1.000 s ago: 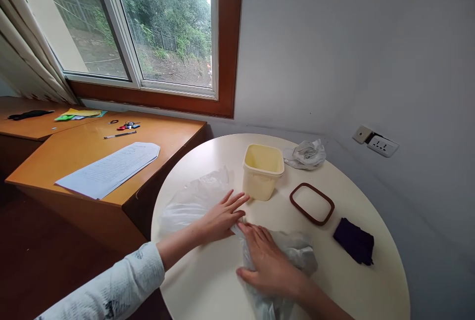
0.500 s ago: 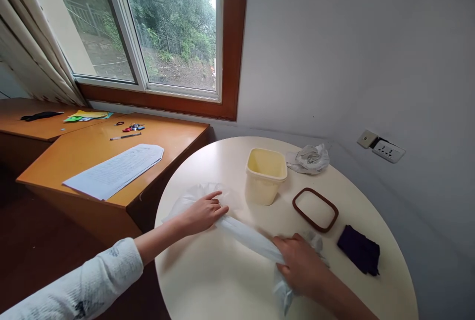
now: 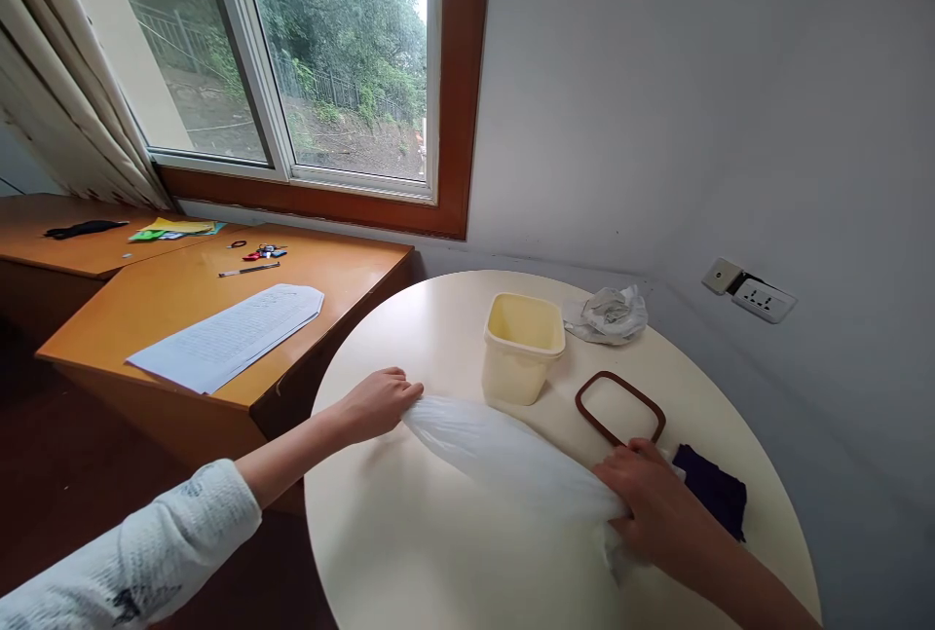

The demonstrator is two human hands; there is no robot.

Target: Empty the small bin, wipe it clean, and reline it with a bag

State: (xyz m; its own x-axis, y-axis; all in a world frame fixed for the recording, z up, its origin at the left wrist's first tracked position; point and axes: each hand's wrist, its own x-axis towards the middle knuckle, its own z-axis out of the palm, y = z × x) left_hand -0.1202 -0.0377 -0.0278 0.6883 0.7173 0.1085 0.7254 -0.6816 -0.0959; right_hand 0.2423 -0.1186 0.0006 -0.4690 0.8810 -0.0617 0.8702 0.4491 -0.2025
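Note:
A thin white plastic bag (image 3: 504, 455) is stretched between my two hands, above the round table. Its left end is gripped in my left hand (image 3: 381, 403), fingers closed around it. My right hand (image 3: 647, 494) is closed on the other end, and a loose crumpled bit hangs below that fist. Just beyond the bag stands a pale yellow plastic bin (image 3: 520, 367), upright with its top uncovered. A brown rounded rectangular frame (image 3: 620, 406) lies right behind my right hand, which covers a little of its near edge. Dark purple folded cloth (image 3: 712, 489) is partly hidden by that hand.
The round cream table (image 3: 438, 552) carries another crumpled plastic bag (image 3: 610, 314) at the back, close to the wall. On the left, a wooden desk (image 3: 168, 309) holds papers (image 3: 234, 336), a pen (image 3: 249, 270) and keys (image 3: 264, 251). A wall socket (image 3: 764, 299) is at right.
My hands have moved apart, the left slightly left, the right to the right. The bag is now spread wider between them, and my left fingers have closed on its end.

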